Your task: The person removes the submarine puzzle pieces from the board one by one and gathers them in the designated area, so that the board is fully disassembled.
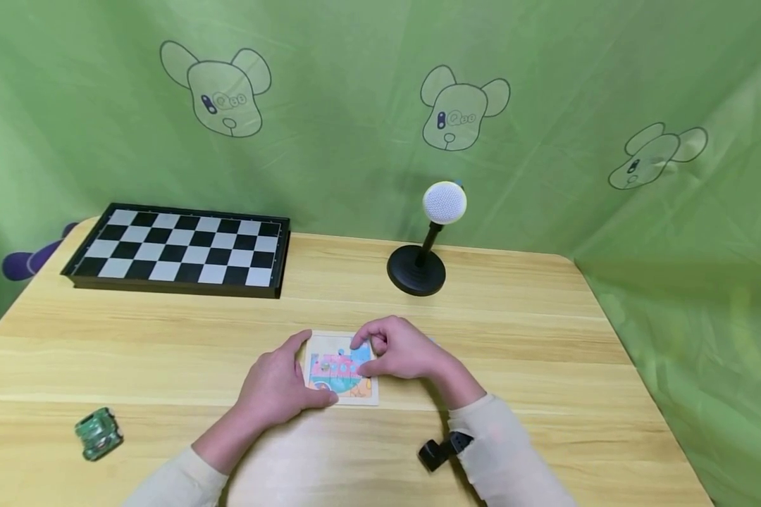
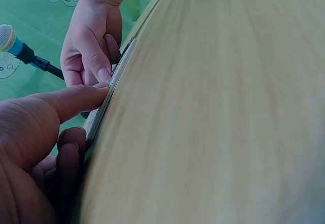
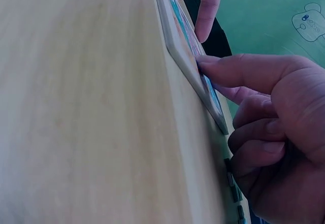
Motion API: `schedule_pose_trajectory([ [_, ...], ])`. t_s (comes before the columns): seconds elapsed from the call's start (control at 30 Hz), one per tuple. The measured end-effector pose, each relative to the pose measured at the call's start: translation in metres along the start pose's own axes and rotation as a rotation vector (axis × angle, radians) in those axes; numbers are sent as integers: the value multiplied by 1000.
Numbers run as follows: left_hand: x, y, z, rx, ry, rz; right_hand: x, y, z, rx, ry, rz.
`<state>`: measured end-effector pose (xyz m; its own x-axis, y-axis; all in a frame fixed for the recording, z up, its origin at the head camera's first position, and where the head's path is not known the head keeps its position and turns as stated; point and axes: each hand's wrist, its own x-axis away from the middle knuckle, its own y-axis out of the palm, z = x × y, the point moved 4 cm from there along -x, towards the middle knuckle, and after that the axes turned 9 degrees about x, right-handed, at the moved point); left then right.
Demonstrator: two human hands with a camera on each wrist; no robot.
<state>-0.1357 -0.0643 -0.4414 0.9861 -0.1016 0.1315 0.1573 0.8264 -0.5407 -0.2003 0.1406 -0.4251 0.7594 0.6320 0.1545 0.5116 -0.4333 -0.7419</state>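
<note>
A small square jigsaw puzzle in a white tray (image 1: pixel 322 342) lies on the wooden table, its pieces forming a pink and teal picture. My left hand (image 1: pixel 273 387) holds the tray at its left side, index finger at the top corner and thumb along the bottom edge. Over the upper right of the tray, my right hand (image 1: pixel 409 351) pinches a blue puzzle piece (image 1: pixel 360 354) between thumb and index finger. The right wrist view shows that thumb (image 3: pixel 216 67) low on the picture, with the other fingers curled under. Part of the piece is hidden by the fingers.
A black-and-white chessboard (image 1: pixel 184 246) sits at the back left. Behind the puzzle stands a round white-headed microphone (image 1: pixel 444 203) on a black base. A green toy car (image 1: pixel 99 433) lies at the front left. Green cloth (image 1: pixel 355 141) hangs behind the table.
</note>
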Motion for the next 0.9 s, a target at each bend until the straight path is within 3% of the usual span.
schedule_pose_trajectory([
  [0.63, -1, -2, 1, -20, 12, 1, 1, -11, -8, -7, -26, 83],
  [0.9, 1, -2, 2, -14, 10, -3, -3, -9, 0, 63, 3, 47],
])
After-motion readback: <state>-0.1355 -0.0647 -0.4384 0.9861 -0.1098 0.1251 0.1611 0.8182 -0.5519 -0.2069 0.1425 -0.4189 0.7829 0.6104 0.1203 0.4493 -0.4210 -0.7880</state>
